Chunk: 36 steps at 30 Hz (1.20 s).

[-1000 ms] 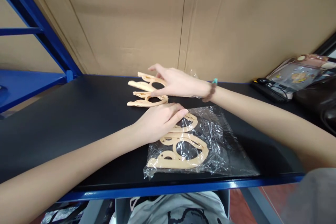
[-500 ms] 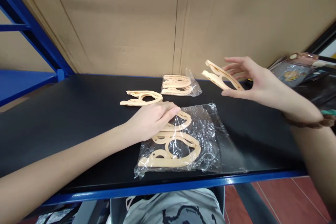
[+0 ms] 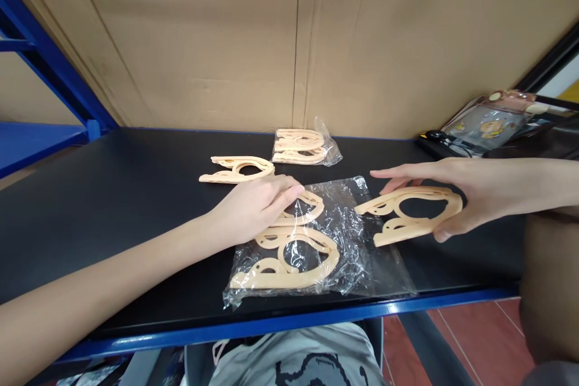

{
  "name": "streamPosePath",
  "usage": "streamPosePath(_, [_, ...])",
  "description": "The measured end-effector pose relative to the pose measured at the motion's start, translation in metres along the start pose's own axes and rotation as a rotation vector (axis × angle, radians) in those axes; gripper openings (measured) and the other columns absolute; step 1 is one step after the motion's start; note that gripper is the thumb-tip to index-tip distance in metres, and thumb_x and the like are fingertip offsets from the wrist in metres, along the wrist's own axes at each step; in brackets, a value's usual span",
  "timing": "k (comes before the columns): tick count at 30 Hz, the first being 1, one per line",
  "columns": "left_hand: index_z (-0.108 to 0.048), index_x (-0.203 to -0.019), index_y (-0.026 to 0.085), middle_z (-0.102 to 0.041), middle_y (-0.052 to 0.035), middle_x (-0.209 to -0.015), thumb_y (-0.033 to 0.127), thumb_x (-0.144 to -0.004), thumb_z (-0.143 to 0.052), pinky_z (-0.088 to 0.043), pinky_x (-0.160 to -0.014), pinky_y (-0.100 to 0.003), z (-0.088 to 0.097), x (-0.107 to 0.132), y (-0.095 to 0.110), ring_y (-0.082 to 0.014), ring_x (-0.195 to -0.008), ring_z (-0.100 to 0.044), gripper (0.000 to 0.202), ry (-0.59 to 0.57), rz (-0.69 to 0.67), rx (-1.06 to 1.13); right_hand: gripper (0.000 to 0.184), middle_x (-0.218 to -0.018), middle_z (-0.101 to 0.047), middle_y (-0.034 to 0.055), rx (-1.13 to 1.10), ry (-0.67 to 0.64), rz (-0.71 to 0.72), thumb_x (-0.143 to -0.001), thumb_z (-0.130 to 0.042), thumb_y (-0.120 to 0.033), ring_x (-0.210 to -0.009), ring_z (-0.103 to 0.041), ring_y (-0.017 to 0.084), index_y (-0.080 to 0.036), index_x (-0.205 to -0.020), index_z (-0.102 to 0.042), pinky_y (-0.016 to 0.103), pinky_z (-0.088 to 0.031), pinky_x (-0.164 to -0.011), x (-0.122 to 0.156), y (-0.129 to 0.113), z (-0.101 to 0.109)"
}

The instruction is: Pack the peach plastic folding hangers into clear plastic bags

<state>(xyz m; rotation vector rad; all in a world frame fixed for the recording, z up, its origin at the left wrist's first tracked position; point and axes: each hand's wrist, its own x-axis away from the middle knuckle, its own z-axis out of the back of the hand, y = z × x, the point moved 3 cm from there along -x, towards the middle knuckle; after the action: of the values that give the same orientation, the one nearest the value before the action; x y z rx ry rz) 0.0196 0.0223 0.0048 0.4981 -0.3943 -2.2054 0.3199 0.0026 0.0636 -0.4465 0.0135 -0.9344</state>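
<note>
A beige folded travel hanger [image 3: 418,230] is in my right hand [image 3: 465,196], gripped at its rounded end between thumb and fingers. It hangs over the right part of a clear plastic bag [image 3: 353,253], its two arms pointing left. Inside the bag lie folded hangers [image 3: 289,280], the nearer one plainly visible. My left hand [image 3: 257,205] rests at the bag's far left side, fingers closed on the film and partly covering a hanger there. Just beyond it a loose folded hanger [image 3: 237,178] lies on the black tabletop.
Another clear bag packed with several hangers [image 3: 301,146] sits at the back against the cardboard wall [image 3: 203,42]. A decorated transparent pouch [image 3: 488,123] and a black cabled item [image 3: 436,139] stand at the back right. The black table [image 3: 149,193] has a blue front rail [image 3: 289,318].
My right hand has come down and nearer with its hanger, turning it level towards the bag's right end. My left hand stays at the bag.
</note>
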Motion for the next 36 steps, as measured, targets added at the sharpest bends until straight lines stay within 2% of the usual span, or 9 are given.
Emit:
streamPosePath(4, [-0.067,-0.114,0.022,-0.07,-0.0033,-0.111,0.05,-0.103,-0.025,-0.047,-0.092,-0.037,0.0,0.001,0.0,-0.0218,-0.104,-0.064,0.051,-0.002,0.0,-0.001,0.096,-0.132,-0.063,0.0007,0.089,0.028,0.057,-0.066,-0.081,-0.03,-0.112,-0.065,0.027,-0.044,-0.148,-0.034,0.038,-0.055,-0.089,-0.015,-0.009,-0.012])
streamPosePath(11, [-0.066,-0.114,0.022,-0.07,-0.0041,-0.11,0.05,-0.103,-0.025,-0.047,-0.089,-0.037,0.0,0.001,0.0,-0.0224,-0.102,-0.063,0.051,-0.019,-0.014,-0.017,0.092,-0.139,-0.055,0.0068,0.113,0.148,0.143,-0.075,-0.073,-0.042,-0.124,-0.056,0.027,-0.031,-0.153,-0.026,0.043,-0.049,-0.101,-0.038,-0.033,-0.027])
streamPosePath(17, [-0.065,-0.113,0.021,-0.07,-0.0047,-0.109,0.049,-0.103,-0.025,-0.047,-0.086,-0.036,0.0,0.0,0.0,-0.0228,-0.1,-0.064,0.05,-0.014,-0.041,-0.026,0.093,-0.149,-0.042,0.0091,0.078,0.276,0.217,-0.08,-0.07,-0.045,-0.125,-0.056,0.028,-0.032,-0.154,-0.017,0.043,-0.052,-0.098,-0.054,-0.042,-0.051])
streamPosePath(22, [-0.064,-0.114,0.02,-0.07,-0.0053,-0.108,0.049,-0.103,-0.025,-0.046,-0.086,-0.037,0.0,0.0,0.0,-0.0228,-0.099,-0.064,0.05,-0.001,-0.042,-0.018,0.084,-0.152,-0.039,0.0084,0.239,0.339,0.219,-0.089,-0.059,-0.049,-0.128,-0.053,0.029,-0.029,-0.155,-0.012,0.045,-0.052,-0.096,-0.06,-0.053,-0.064])
streamPosePath(25, [-0.065,-0.112,0.02,-0.07,-0.0049,-0.108,0.049,-0.103,-0.025,-0.047,-0.086,-0.037,0.001,0.0,0.001,-0.023,-0.098,-0.064,0.05,-0.008,-0.032,-0.026,0.087,-0.141,-0.051,0.0112,0.325,0.357,0.166,-0.086,-0.06,-0.054,-0.121,-0.058,0.031,-0.026,-0.155,-0.016,0.043,-0.055,-0.087,-0.056,-0.051,-0.058])
streamPosePath(28, [-0.065,-0.113,0.021,-0.07,-0.0043,-0.108,0.048,-0.103,-0.025,-0.047,-0.086,-0.037,0.001,0.0,0.003,-0.023,-0.099,-0.064,0.049,-0.015,-0.02,-0.027,0.092,-0.119,-0.064,0.0091,0.305,0.287,0.075,-0.079,-0.066,-0.059,-0.103,-0.065,0.029,-0.025,-0.153,-0.024,0.038,-0.056,-0.075,-0.049,-0.039,-0.051])
streamPosePath(32, [-0.064,-0.114,0.021,-0.07,-0.0039,-0.109,0.048,-0.103,-0.025,-0.047,-0.087,-0.037,0.001,0.0,0.002,-0.0227,-0.1,-0.063,0.049,-0.023,-0.004,-0.024,0.089,-0.102,-0.068,0.0029,0.245,0.2,0.041,-0.08,-0.065,-0.056,-0.086,-0.066,0.022,-0.028,-0.153,-0.023,0.034,-0.052,-0.072,-0.048,-0.024,-0.048])
streamPosePath(36, [-0.065,-0.114,0.021,-0.07,-0.0042,-0.107,0.05,-0.102,-0.024,-0.047,-0.085,-0.036,0.001,0.0,0.001,-0.0225,-0.098,-0.064,0.051,-0.017,-0.014,-0.035,0.08,-0.094,-0.07,0.0008,0.246,0.242,0.074,-0.085,-0.059,-0.054,-0.078,-0.065,0.021,-0.027,-0.153,-0.025,0.033,-0.049,-0.069,-0.054,-0.028,-0.052])
